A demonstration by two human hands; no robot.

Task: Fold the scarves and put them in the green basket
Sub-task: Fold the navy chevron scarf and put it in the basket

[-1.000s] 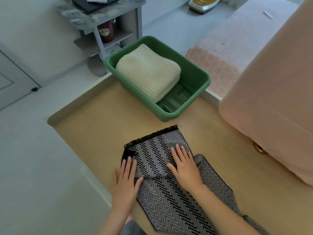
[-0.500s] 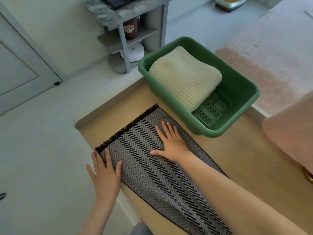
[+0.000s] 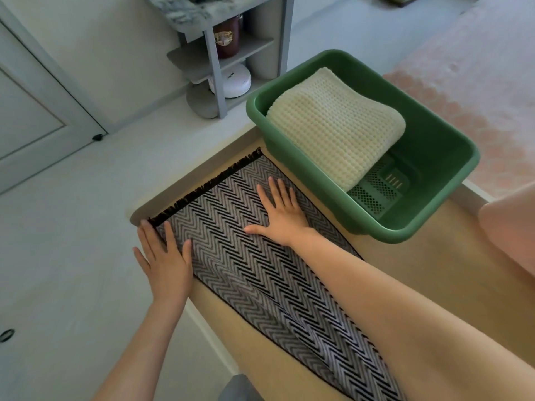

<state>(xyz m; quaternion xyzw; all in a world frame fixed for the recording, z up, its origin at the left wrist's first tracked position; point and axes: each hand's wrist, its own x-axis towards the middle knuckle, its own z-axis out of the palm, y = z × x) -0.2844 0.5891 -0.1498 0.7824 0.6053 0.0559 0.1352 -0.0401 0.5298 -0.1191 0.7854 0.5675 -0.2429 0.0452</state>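
As right hand (image 3: pixel 282 214) presses scarf (image 3: pixel 231 244), left hand (image 3: pixel 166 261) on edge

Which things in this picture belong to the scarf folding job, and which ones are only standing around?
Belong to the job:
herringbone scarf, spread on the table
cream knitted scarf, folded, in the basket
green basket
left hand and right hand, flat on the herringbone scarf

Only standing around:
grey shelf unit
dark jar
white round device
pink cover

Home, living space: grey shelf unit (image 3: pixel 214 68) with dark jar (image 3: pixel 227 39), white panelled door (image 3: pixel 34 117), pink patterned rug (image 3: pixel 463 91) on pale floor (image 3: pixel 72 256), pink fabric cover (image 3: pixel 509 227) at right.
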